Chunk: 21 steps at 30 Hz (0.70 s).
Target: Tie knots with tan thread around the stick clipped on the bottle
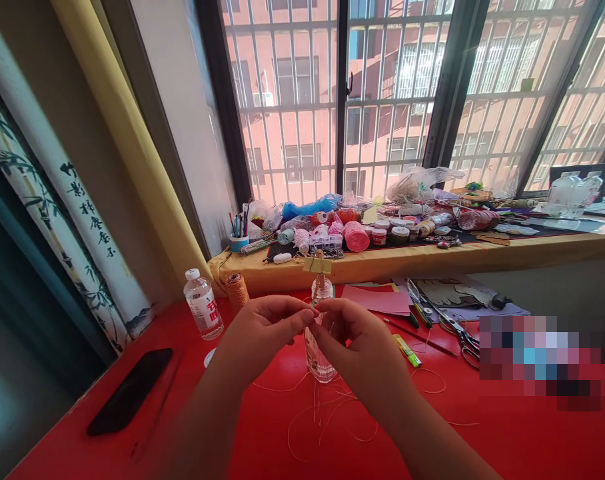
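My left hand point(270, 333) and my right hand point(350, 340) meet in front of a clear bottle point(320, 367), thumbs and forefingers pinched. A thin cord seems to pass between the fingertips, though it is too fine to follow there. Out of the bottle's neck rises a stick with a yellow clip point(318, 265) across its top. Loose thin cords point(307, 413) trail from around the bottle over the red table. Both hands hide part of the bottle.
On the red table point(262, 433) lie a black phone point(130, 392), a labelled bottle point(203, 305), a cord spool point(237, 291), a green cutter point(407, 351), scissors point(462, 337) and pink paper point(376, 300). Jars and yarn crowd the windowsill point(382, 261) behind.
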Available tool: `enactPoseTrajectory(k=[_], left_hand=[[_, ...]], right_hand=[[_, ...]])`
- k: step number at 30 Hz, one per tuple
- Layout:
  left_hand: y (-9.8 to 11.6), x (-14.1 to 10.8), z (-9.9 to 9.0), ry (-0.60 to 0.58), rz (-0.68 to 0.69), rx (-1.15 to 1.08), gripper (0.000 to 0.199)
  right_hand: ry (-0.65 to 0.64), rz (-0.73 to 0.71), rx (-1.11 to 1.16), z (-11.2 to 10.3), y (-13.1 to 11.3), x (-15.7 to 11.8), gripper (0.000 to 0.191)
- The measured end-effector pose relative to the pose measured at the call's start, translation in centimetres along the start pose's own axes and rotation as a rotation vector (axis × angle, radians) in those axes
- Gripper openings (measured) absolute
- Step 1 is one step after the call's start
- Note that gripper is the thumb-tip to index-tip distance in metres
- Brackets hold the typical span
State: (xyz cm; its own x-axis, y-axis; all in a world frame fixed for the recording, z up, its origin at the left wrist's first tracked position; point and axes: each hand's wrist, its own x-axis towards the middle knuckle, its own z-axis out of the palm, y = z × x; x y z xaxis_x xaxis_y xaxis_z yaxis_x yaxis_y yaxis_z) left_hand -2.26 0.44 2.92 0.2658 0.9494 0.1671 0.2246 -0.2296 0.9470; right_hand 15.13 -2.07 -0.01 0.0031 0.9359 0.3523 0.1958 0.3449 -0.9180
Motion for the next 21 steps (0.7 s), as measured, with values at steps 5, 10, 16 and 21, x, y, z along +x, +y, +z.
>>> enactPoseTrajectory(k=[5, 10, 16, 21], left_hand=[[0.0, 0.0, -0.1, -0.01, 0.01, -0.048, 0.026], [0.2, -0.1, 0.1, 0.118, -0.001, 0.03, 0.029], [0.0, 0.0, 0.1, 0.12, -0.026, 0.133, 0.031], [0.1, -0.2, -0.2, 0.014, -0.081, 0.043, 0.027]], right_hand=[[-0.087, -0.065, -0.125, -0.3, -0.1, 0.0, 0.021], [-0.079, -0.088, -0.158, -1.3, -0.3, -0.2, 0.022], [-0.234, 0.096, 0.154, -2.3, -1.2, -1.0, 0.033], [-0.396, 0.041, 0.204, -3.6, -1.6, -1.3, 0.03]])
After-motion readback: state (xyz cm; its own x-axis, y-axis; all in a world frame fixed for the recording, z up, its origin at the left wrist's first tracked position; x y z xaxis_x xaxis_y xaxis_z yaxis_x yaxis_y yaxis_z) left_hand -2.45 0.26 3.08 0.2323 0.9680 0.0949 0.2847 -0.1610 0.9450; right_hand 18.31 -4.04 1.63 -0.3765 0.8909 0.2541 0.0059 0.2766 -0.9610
